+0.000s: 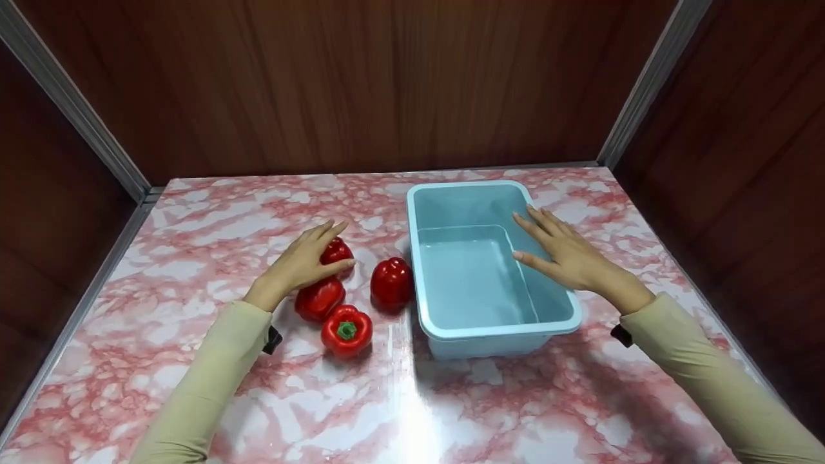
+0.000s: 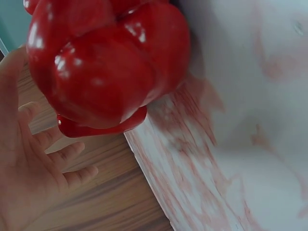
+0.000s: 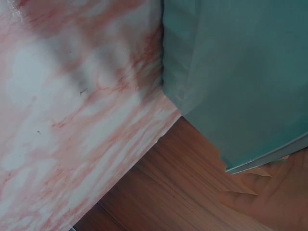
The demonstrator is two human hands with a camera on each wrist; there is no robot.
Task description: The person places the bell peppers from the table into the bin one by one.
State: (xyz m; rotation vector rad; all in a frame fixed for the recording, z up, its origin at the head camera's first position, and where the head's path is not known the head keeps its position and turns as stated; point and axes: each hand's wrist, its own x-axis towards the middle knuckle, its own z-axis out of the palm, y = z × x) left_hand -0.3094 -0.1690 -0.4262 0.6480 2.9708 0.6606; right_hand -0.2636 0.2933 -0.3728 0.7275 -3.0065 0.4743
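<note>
Several red bell peppers lie left of a light blue plastic tub (image 1: 433, 322) on the pink marble table (image 1: 451, 399). My left hand (image 1: 320, 250) rests with straight fingers on the farthest pepper (image 1: 338, 251). The left wrist view shows my left hand's palm (image 2: 33, 163) beside a large red pepper (image 2: 106, 62), not closed round it. Another pepper (image 1: 319, 298) lies by that wrist, one with a green stem (image 1: 347, 330) is nearest me, and one (image 1: 391, 282) stands close to the tub. My right hand (image 1: 551, 248) lies flat on the tub's right rim; its fingers (image 3: 274, 192) show under the tub wall (image 3: 240, 72).
Dark wooden walls (image 1: 387, 84) with metal corner posts (image 1: 71, 103) close in the table at the back and on both sides. The tub holds nothing. Bare marble (image 1: 193, 212) stretches behind the peppers and towards me.
</note>
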